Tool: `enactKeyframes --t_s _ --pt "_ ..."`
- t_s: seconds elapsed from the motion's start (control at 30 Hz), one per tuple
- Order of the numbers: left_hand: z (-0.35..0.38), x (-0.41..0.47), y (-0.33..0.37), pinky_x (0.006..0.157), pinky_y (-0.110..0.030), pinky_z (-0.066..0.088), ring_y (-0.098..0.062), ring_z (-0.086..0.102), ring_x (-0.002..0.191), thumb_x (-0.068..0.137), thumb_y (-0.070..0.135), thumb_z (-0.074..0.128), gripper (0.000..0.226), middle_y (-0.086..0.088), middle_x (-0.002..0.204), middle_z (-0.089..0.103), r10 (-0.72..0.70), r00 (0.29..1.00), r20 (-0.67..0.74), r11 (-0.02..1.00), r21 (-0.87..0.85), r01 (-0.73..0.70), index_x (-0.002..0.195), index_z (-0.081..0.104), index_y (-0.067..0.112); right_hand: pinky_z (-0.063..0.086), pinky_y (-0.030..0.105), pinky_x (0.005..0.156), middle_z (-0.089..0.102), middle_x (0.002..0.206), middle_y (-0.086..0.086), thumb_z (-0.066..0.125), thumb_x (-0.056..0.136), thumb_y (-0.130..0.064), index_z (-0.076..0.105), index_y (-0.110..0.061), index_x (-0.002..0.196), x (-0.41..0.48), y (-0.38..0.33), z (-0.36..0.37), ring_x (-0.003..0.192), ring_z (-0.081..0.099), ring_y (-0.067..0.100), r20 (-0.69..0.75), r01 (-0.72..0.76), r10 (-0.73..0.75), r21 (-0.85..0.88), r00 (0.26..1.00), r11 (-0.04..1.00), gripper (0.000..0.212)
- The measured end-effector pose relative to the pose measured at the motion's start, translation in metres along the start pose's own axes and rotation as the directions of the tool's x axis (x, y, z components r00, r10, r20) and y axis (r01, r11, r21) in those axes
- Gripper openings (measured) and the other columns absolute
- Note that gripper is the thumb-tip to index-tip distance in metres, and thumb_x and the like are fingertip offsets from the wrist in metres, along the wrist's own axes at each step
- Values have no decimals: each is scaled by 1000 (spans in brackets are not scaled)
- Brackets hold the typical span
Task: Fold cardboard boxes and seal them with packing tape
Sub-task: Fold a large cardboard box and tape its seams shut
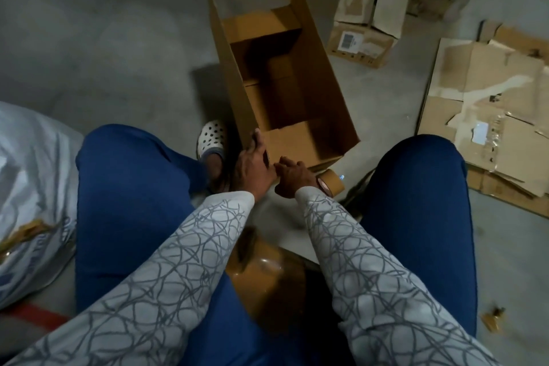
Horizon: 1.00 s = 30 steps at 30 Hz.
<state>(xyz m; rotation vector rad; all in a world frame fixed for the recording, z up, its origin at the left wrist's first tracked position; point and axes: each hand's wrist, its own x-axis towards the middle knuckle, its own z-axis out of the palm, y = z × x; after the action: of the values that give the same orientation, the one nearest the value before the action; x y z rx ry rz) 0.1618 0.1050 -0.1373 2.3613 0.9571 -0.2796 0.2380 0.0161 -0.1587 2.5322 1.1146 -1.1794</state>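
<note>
An open brown cardboard box [323, 92] stands on the concrete floor in front of my knees, its long side flaps upright and its inside in shadow. My left hand [252, 163] grips the near left corner of the box, fingers over the edge. My right hand [292, 177] is right beside it at the near end flap, fingers curled; what they pinch is hidden. A roll of brown packing tape [332, 183] sits at my right wrist, partly covered by the hand.
Flattened, torn cardboard sheets [490, 104] lie on the floor at the right. A pale closed carton [365, 24] stands at the back right. A white sack [32, 187] lies at my left. A white perforated clog [211, 138] is on my left foot by the box.
</note>
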Motion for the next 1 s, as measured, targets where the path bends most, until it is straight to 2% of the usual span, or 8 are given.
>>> enactKeyframes --t_s 0.23,0.4,0.47,0.53,0.63,0.7,0.83,1.0 --pt "18 30 -3 114 -57 34 -36 22 149 91 39 68 99 1 171 1 104 961 258 937 299 -182 162 -1 32 45 42 108 54 146 8 52 98 -29 52 -18 145 -15 11 -15 132 53 31 107 -26 28 -20 994 999 49" --pt "29 34 -1 121 -59 21 -42 0 154 92 21 65 94 -1 170 -9 33 914 404 913 359 -192 162 4 32 47 44 103 56 142 8 58 98 -31 56 -20 140 -44 38 -27 128 53 29 -100 -83 87 46 991 995 43" --pt "34 37 0 121 -60 20 -43 -8 153 92 20 64 94 0 169 -16 -5 892 452 917 359 -176 162 3 34 45 48 104 50 147 11 65 91 -27 55 -20 141 -50 51 -29 133 46 33 -396 -51 84 95 914 994 51" --pt "35 41 2 118 -60 23 -43 -11 153 94 19 63 93 0 169 -20 -39 877 480 911 378 -167 161 1 35 44 51 103 45 150 16 71 81 -20 54 -17 141 -56 63 -33 135 42 37 -663 -46 134 148 737 988 62" --pt "33 47 2 117 -60 22 -44 -11 153 99 23 55 84 -1 168 -20 -52 855 517 903 391 -181 162 0 36 38 51 108 39 154 13 71 81 -23 41 -19 150 -59 82 -43 140 37 35 -710 -98 384 409 591 907 76" --pt "31 50 -2 117 -60 20 -44 -10 153 100 23 53 82 -1 169 -20 -51 846 531 901 389 -190 162 0 36 39 49 111 44 154 10 66 93 -34 36 -19 155 -53 93 -47 140 41 32 -563 -57 468 597 681 800 71" --pt "31 51 -8 119 -60 14 -42 -13 154 99 21 55 84 -1 169 -20 -34 836 548 921 343 -187 162 1 37 39 38 111 53 149 9 32 108 -52 42 -26 154 -41 79 -37 136 51 30 -388 57 367 749 845 660 54" --pt "35 53 -13 120 -61 7 -39 -18 153 97 16 52 85 1 168 -24 -31 823 567 943 290 -165 161 1 40 35 43 116 32 164 8 35 109 -35 35 -24 157 -6 61 -7 143 40 38 -265 -4 162 513 951 858 50"
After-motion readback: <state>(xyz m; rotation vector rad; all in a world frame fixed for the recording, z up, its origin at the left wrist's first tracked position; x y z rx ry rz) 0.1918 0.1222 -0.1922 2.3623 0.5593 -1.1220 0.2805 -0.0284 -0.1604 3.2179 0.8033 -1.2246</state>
